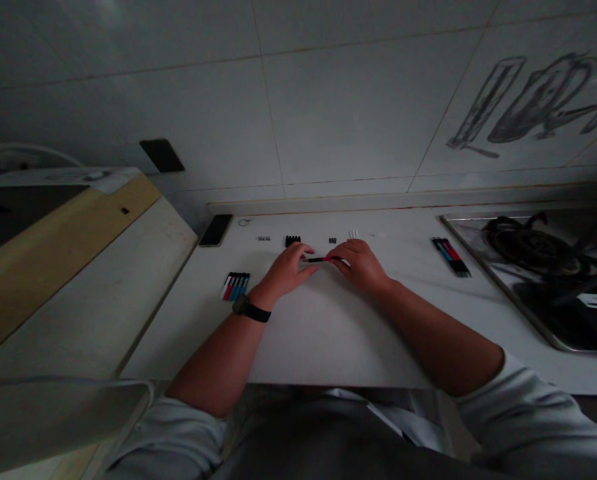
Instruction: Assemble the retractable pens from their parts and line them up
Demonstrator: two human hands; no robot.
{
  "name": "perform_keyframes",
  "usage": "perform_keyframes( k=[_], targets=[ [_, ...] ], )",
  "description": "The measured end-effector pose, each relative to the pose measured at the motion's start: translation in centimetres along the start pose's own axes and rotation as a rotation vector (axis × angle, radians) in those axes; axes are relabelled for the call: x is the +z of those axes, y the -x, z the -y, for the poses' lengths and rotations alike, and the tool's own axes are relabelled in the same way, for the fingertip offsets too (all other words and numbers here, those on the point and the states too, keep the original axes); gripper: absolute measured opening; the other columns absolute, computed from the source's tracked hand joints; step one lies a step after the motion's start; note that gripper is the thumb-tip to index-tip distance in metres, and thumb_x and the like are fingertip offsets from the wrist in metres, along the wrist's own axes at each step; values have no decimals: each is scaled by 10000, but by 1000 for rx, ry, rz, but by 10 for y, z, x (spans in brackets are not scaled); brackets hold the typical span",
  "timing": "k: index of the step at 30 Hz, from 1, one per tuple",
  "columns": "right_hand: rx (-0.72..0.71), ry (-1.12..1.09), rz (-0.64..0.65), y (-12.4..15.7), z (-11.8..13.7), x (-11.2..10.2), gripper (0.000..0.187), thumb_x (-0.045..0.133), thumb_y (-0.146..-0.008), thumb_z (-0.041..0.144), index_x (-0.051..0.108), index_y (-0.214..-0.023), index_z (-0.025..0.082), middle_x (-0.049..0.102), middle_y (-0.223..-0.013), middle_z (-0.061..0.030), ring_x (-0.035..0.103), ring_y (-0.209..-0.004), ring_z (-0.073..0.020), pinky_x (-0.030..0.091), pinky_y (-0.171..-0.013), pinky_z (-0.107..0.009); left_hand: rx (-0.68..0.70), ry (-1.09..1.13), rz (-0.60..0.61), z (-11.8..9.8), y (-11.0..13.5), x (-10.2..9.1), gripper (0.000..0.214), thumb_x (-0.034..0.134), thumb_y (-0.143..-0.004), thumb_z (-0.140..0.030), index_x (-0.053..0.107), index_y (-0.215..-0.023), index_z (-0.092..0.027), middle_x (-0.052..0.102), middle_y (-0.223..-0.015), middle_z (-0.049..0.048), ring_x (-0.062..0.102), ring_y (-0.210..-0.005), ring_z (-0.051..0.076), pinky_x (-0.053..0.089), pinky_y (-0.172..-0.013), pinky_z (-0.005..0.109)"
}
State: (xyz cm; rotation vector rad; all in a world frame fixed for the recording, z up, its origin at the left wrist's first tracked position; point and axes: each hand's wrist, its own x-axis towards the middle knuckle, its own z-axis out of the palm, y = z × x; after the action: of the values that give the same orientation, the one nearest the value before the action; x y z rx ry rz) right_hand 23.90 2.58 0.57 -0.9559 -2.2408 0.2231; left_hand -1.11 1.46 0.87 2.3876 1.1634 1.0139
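Observation:
A slim pen [315,260], dark toward its left end and red toward its right, lies level above the white counter between my hands. My right hand [359,265] pinches its red end. Around the pen's left tip, my left hand [287,270] has thumb and fingers apart, with no clear contact visible. Black cylindrical parts [293,240] lie just beyond the left hand. Past the right hand are thin white sticks [353,235], partly hidden by it, and small dark pieces [332,241]. Several coloured pen barrels [236,286] with black ends lie in a row near my left wrist.
Small spring-like parts [264,238], a thin ring [245,222] and a phone [216,230] lie along the back left of the counter [338,333]. Several pens [451,258] are grouped at right, beside a gas stove [543,267]. A tiled wall [338,120] stands behind.

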Motion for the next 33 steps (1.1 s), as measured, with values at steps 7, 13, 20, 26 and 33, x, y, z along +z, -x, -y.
perform_keyframes(
  k=[7, 13, 20, 26, 33],
  targets=[
    [-39, 34, 11, 1, 3, 0, 224, 574, -1034, 345, 777, -1044, 251, 775, -993, -92, 653, -934, -272, 422, -923, -435, 16, -12, 59, -1, -2, 1, 140, 546, -1032, -236, 659, -961, -197, 647, -1028, 66, 643, -997, 201, 550, -921, 377],
    [-51, 53, 6, 1, 0, 0, 211, 579, -1035, 328, 773, -1053, 245, 778, -1003, -92, 659, -928, -262, 424, -931, -426, -17, 16, 13, 0, 1, 1, 201, 701, -945, -251, 633, -1128, -203, 635, -1129, 73, 642, -998, 197, 550, -914, 365],
    [-105, 73, -26, 1, 1, 1, 171, 611, -1022, 304, 762, -1044, 228, 775, -986, -82, 663, -927, -250, 441, -910, -405, -4, -7, 95, 2, -2, 3, 224, 505, -1054, -283, 688, -973, -182, 661, -1055, 76, 643, -1023, 204, 534, -954, 374],
    [-96, 87, -20, 1, 1, 1, 170, 610, -1013, 280, 768, -1038, 223, 782, -978, -86, 670, -899, -250, 439, -891, -407, 4, 29, 78, 1, -2, 3, 81, 614, -991, -240, 674, -978, -187, 653, -1068, 73, 639, -1023, 207, 542, -937, 378],
    [-70, 75, -9, 1, 2, 2, 141, 648, -973, 239, 770, -1039, 215, 784, -954, -73, 674, -881, -246, 436, -896, -402, 40, -13, 21, 2, 0, 2, 64, 696, -938, -177, 651, -982, -190, 638, -1132, 71, 636, -1078, 210, 541, -959, 391]
  ],
)
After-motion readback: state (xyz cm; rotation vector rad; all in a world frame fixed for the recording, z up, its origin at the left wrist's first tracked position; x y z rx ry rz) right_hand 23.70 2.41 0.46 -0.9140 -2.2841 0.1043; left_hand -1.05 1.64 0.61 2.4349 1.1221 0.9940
